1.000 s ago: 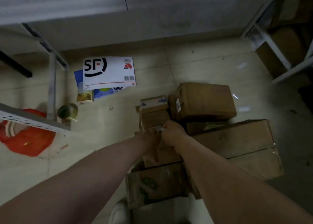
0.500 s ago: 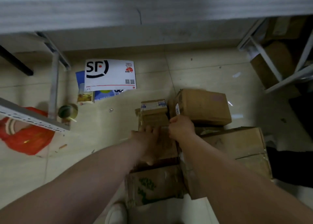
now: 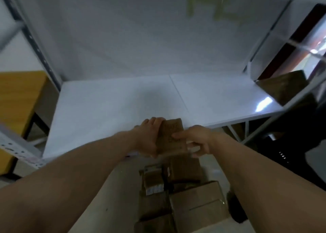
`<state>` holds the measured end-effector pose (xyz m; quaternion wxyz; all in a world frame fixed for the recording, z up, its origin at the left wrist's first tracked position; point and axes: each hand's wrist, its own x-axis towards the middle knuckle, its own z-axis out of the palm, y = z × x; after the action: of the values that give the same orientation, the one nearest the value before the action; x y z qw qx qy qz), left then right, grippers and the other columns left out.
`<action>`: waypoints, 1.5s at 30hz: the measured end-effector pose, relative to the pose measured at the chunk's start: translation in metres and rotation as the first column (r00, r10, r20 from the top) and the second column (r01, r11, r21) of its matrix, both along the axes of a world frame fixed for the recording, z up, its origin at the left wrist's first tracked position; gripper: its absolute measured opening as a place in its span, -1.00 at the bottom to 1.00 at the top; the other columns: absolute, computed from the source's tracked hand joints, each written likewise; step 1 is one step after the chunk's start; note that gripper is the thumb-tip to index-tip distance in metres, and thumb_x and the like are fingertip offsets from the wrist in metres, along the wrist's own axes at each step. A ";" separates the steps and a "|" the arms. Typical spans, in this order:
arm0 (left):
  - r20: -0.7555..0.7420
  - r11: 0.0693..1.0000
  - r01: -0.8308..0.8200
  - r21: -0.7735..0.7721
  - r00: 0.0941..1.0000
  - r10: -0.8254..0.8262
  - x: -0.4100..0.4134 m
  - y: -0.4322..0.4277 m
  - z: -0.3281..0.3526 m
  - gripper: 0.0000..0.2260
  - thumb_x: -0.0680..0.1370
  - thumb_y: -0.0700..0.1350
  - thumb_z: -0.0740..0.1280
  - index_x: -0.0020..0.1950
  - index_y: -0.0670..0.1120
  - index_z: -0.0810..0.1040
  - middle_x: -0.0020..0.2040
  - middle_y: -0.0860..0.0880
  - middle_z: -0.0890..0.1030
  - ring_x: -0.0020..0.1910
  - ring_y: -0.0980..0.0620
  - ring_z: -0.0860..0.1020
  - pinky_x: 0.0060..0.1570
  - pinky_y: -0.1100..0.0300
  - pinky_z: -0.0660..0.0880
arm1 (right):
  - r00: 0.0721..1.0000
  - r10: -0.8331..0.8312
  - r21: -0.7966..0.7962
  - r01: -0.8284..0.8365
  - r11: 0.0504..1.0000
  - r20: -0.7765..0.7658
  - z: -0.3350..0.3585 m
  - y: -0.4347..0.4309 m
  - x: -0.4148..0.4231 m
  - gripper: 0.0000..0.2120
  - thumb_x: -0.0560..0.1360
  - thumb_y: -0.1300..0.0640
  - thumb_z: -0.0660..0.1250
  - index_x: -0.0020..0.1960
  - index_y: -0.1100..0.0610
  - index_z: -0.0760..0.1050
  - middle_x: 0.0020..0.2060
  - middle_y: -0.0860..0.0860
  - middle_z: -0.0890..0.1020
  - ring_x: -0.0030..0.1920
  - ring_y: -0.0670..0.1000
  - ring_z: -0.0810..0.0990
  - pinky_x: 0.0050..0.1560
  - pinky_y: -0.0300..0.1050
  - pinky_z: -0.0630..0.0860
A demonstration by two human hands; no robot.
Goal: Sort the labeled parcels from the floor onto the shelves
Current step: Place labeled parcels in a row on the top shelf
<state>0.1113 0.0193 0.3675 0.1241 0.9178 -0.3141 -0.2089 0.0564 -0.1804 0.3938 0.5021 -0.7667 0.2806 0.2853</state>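
A small brown cardboard parcel (image 3: 172,135) is held up at the front edge of the white shelf board (image 3: 105,105). My left hand (image 3: 150,135) grips its left side, fingers curled over the top corner. On its right side my right hand (image 3: 197,141) pinches it, thumb on the face. Below them, several brown labeled parcels (image 3: 176,188) lie piled on the floor. The picture is blurred.
The white shelf has grey metal uprights (image 3: 35,44) at left and right. A brown box (image 3: 285,84) sits on a neighbouring shelf at the right. A yellow wooden table (image 3: 15,98) stands at the left. Something dark (image 3: 291,144) lies at the right.
Both hands have lifted the small parcel from the floor pile up to the shelf edge. The view has swung up from the floor to the shelf.
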 end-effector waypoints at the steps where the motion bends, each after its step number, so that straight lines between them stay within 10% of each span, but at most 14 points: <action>1: 0.041 0.999 0.020 -0.026 0.999 -0.019 0.001 -0.003 0.034 0.12 0.19 0.10 0.60 0.54 0.07 -0.06 0.44 -0.05 0.21 0.38 -0.11 0.25 0.31 -0.16 0.37 | 1.000 -0.001 0.005 0.001 1.000 0.019 0.034 -0.008 -0.001 -0.50 0.26 -0.13 0.61 0.11 0.04 0.62 0.00 0.03 0.70 0.05 0.09 0.64 0.05 0.10 0.61; 6: 0.210 0.964 0.054 -0.259 0.978 0.001 0.006 -0.016 0.190 0.14 0.14 0.16 0.64 0.54 0.08 0.02 0.47 -0.05 0.23 0.41 -0.10 0.27 0.35 -0.15 0.36 | 0.962 -0.059 0.154 0.018 0.988 0.266 0.189 -0.026 -0.012 -0.42 0.28 0.15 0.65 0.23 0.03 0.50 0.16 0.12 0.62 0.14 0.15 0.63 -0.10 0.01 0.68; 10: -0.207 0.695 -0.307 -0.650 0.952 0.227 0.011 -0.007 0.286 0.11 0.15 0.39 0.54 0.56 0.12 0.07 0.47 -0.03 0.28 0.46 -0.10 0.28 0.31 -0.10 0.39 | 0.828 -0.069 0.169 -0.031 0.985 0.557 0.274 -0.026 -0.022 -0.06 0.28 0.51 0.52 0.42 -0.14 0.22 0.23 0.05 0.51 0.16 0.09 0.59 -0.17 -0.13 0.65; 14: -0.608 0.573 -0.549 -0.608 0.786 0.108 0.013 0.006 0.341 -0.37 0.31 0.42 0.40 0.25 0.07 0.57 0.25 -0.12 0.59 0.25 -0.20 0.51 0.08 -0.30 0.52 | 0.707 -0.061 0.191 -0.105 0.976 0.704 0.326 -0.026 -0.029 0.03 0.31 0.64 0.41 0.46 -0.22 0.21 0.33 0.01 0.36 0.20 0.08 0.57 -0.09 -0.06 0.66; 18: -0.647 0.562 -0.506 -0.654 0.759 -0.069 0.006 0.006 0.372 -0.55 0.30 0.14 0.55 0.11 -0.03 0.68 0.09 -0.15 0.67 0.11 -0.16 0.64 0.07 -0.24 0.57 | 0.701 -0.015 0.139 -0.120 0.983 0.713 0.355 -0.032 -0.039 0.03 0.31 0.48 0.54 0.46 -0.32 0.19 0.47 0.03 0.29 0.32 0.08 0.49 0.15 0.09 0.60; 22: -0.563 0.492 -0.424 -0.760 0.808 -0.174 0.003 0.004 0.400 -0.49 0.29 -0.11 0.55 0.23 -0.07 0.60 0.21 -0.13 0.63 0.20 -0.09 0.60 0.21 -0.07 0.52 | 0.769 -0.002 0.242 -0.199 0.949 0.639 0.377 -0.039 -0.049 0.24 -0.01 -0.11 0.74 0.50 -0.38 0.13 0.53 0.04 0.24 0.53 0.23 0.19 0.23 0.37 0.50; 26: -0.387 0.496 -0.262 -0.828 0.906 -0.168 0.001 0.005 0.430 -0.22 0.30 -0.31 0.52 0.48 -0.09 0.33 0.39 -0.18 0.49 0.32 -0.17 0.51 0.32 -0.12 0.44 | 0.753 -0.099 0.428 -0.256 0.867 0.651 0.403 -0.039 -0.046 -0.04 0.03 -0.45 0.53 0.38 -0.16 0.48 0.37 0.15 0.44 0.36 0.28 0.49 0.16 0.45 0.52; 29: -0.344 0.476 -0.254 -0.842 0.932 -0.111 -0.003 0.006 0.449 0.17 0.25 -0.45 0.52 0.59 0.18 -0.09 0.44 -0.01 0.38 0.26 -0.06 0.53 0.01 0.01 0.61 | 0.714 -0.217 0.486 -0.195 0.852 0.666 0.417 -0.040 -0.035 -0.19 0.18 -0.53 0.37 0.29 -0.09 0.59 0.29 0.18 0.55 0.16 0.29 0.66 0.11 0.42 0.55; 33: -0.251 0.485 -0.177 -0.857 0.964 -0.092 -0.006 0.007 0.463 0.23 0.29 -0.48 0.51 0.56 0.28 -0.23 0.47 0.05 0.32 0.28 -0.06 0.51 -0.07 0.06 0.62 | 0.632 -0.280 0.461 -0.140 0.876 0.723 0.428 -0.032 -0.028 -0.65 0.38 -0.21 0.50 0.09 -0.06 0.70 0.09 0.11 0.68 -0.05 0.11 0.75 -0.01 0.20 0.63; 36: -0.289 0.472 -0.215 -0.855 0.953 -0.090 -0.008 0.011 0.468 0.27 0.21 -0.26 0.62 0.56 0.28 -0.22 0.39 0.11 0.46 0.29 -0.04 0.51 0.22 -0.12 0.51 | 0.533 -0.320 0.463 -0.157 0.872 0.783 0.431 -0.032 -0.022 -0.63 0.44 0.10 0.48 0.23 -0.07 0.59 0.11 0.06 0.71 0.16 0.13 0.67 0.09 0.22 0.62; 40: -0.453 0.403 -0.357 -0.843 0.875 -0.171 -0.011 0.019 0.470 0.19 0.13 0.00 0.68 0.59 0.20 0.03 0.34 -0.07 0.55 0.23 -0.15 0.57 0.13 -0.23 0.53 | 0.457 -0.325 0.456 -0.212 0.865 0.828 0.441 -0.030 -0.023 -0.45 0.45 0.33 0.42 0.33 -0.11 0.45 0.14 0.06 0.71 0.25 0.18 0.62 0.33 0.27 0.49; 45: -0.393 0.421 -0.294 -0.858 0.904 -0.170 -0.013 0.025 0.468 -0.23 0.32 -0.24 0.53 0.45 0.18 0.35 0.29 -0.14 0.59 0.25 -0.24 0.57 0.15 -0.26 0.52 | 0.445 -0.302 0.432 -0.224 0.874 0.843 0.451 -0.025 -0.030 -0.70 0.58 -0.06 0.35 0.30 -0.06 0.54 0.16 0.07 0.69 0.26 0.14 0.61 0.32 0.22 0.51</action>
<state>0.0983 0.0442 0.8353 0.6697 0.6478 -0.3062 -0.1951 0.0268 -0.2058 0.8452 0.7542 -0.6407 -0.0891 -0.1133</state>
